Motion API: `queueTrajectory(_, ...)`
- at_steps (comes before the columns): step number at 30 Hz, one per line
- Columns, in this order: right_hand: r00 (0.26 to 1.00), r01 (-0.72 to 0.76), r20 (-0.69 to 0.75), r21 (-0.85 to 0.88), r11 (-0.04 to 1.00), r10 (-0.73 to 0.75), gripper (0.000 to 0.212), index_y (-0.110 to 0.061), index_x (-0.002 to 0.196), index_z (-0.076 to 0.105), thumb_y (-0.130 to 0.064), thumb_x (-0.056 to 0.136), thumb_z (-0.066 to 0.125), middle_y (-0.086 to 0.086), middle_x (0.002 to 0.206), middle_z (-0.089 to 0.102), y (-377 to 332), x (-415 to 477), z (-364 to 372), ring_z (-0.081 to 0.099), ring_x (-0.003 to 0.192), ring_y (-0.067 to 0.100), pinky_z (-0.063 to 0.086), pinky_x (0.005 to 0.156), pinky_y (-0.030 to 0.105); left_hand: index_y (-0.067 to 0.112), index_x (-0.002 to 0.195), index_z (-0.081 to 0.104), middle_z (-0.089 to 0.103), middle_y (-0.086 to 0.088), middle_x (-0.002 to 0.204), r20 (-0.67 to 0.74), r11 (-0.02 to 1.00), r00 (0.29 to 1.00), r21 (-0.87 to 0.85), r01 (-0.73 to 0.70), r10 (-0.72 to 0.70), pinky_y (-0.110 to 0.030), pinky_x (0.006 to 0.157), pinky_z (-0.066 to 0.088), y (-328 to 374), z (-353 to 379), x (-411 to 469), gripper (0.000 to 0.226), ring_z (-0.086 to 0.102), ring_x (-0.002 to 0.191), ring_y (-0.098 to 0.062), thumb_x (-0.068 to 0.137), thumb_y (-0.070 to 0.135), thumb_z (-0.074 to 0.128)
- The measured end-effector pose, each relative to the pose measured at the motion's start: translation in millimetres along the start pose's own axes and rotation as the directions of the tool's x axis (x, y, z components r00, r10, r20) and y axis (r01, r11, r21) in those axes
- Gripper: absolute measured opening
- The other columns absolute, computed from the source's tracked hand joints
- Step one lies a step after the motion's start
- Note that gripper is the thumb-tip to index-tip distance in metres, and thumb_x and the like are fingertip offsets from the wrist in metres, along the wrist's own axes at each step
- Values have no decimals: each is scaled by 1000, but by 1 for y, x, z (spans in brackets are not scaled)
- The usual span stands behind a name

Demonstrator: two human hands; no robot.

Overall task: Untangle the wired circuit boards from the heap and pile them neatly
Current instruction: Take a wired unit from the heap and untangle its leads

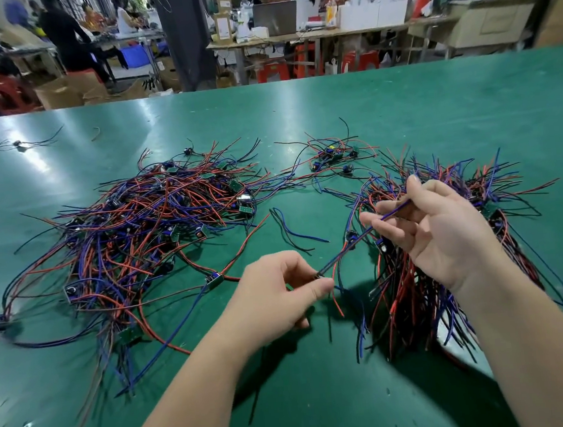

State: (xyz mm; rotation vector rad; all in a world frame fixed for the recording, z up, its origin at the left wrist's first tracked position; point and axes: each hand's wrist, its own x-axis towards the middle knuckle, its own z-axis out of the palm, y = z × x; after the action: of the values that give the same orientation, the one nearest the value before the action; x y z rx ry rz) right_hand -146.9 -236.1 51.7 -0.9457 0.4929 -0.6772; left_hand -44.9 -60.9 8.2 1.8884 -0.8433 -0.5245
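Currently the left grip [277,293] and right grip [436,229] are pinching 1 taut blue lead [345,250] over the sorted pile [412,304], right of the heap [143,223]. Pulling harder is likely risking dragging snagged neighbours out, messing that pile.

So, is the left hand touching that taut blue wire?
Touching. Head view: the left hand pinches the blue wire at its lower end, thumb against forefinger.

Nothing written here can be read: no text, number or brand. The tall brown cardboard box [223,26] in the background carries a pale label, but its print is too small and blurred to make out.
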Motion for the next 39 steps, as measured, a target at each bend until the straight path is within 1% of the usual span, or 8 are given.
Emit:
queueTrajectory(6, 931, 359, 178, -304, 882, -318, 29, -29, 107, 38, -19, 90, 60, 14, 113, 55, 19, -4, 9, 63, 93, 13, 56, 83, 37, 10, 78, 54, 75, -2, 80, -87, 847, 989, -528, 57, -120, -20, 40, 47, 11, -4, 4, 33, 66, 54, -12, 70, 38, 69)
queueTrajectory(10, 810, 447, 577, -493, 746, -105, 34, -25, 102, 56, -23, 74, 76, 3, 102, 64, 37, -18, 17, 65, 85, 18, 55, 80, 34, 19, 66, 57, 70, 2, 78, -119, 849, 990, -528, -1, -73, -19, 44, 47, 12, -5, 4, 30, 62, 60, -3, 57, 45, 70)
queueTrajectory(15, 823, 516, 509, -484, 707, -252, 25, -19, 91, 69, -4, 72, 77, 1, 87, 73, 36, -23, 23, 68, 77, 16, 55, 78, 29, 29, 68, 71, 61, 6, 96, -264, 994, 958, 57, -98, 110, -26, 78, 43, 0, -10, 6, 40, 56, 89, -5, 73, 62, 50)
queueTrajectory(18, 835, 547, 335, -412, 729, -437, 24, -17, 95, 70, -3, 76, 75, -2, 88, 74, 20, -16, 14, 66, 74, 8, 52, 73, 17, 32, 110, 65, 44, -1, 128, -412, 754, 910, 610, 243, 40, -35, 98, 32, -14, -18, 7, 48, 36, 119, -23, 88, 64, 37)
queueTrajectory(24, 802, 369, 28, -808, 460, -596, 31, -23, 112, 66, -12, 83, 64, -4, 103, 64, 5, 4, -8, 56, 95, 12, 47, 92, 33, 24, 126, 46, 50, -5, 122, -425, 582, 900, 709, 397, -96, -38, 89, 39, -29, -23, 10, 36, 43, 111, -30, 90, 18, 44)
queueTrajectory(31, 696, 605, 156, -653, 455, -701, 24, -21, 92, 67, -3, 81, 56, 7, 99, 61, 11, -12, 4, 61, 86, 12, 50, 75, 21, 17, 119, 60, 65, 6, 88, -488, 903, 855, 425, 56, 176, -21, 84, 45, -23, -27, 15, 36, 63, 89, -17, 84, 9, 67)
queueTrajectory(35, 912, 379, 337, -473, 795, -234, 24, -8, 88, 70, 8, 90, 52, 13, 74, 69, 19, -21, 16, 65, 59, 18, 52, 53, 23, 29, 116, 59, 68, 14, 86, -536, 919, 750, 154, -364, 387, -9, 85, 46, -5, -20, 10, 47, 66, 85, 1, 78, 5, 75)
queueTrajectory(39, 884, 278, 467, -537, 796, 7, 16, -16, 92, 73, -8, 90, 59, 4, 74, 72, 38, -24, 23, 66, 63, 13, 51, 56, 20, 32, 116, 56, 73, 1, 91, -419, 848, 849, -271, -456, 322, -18, 80, 51, 7, -8, 3, 53, 69, 87, -11, 73, 8, 75)
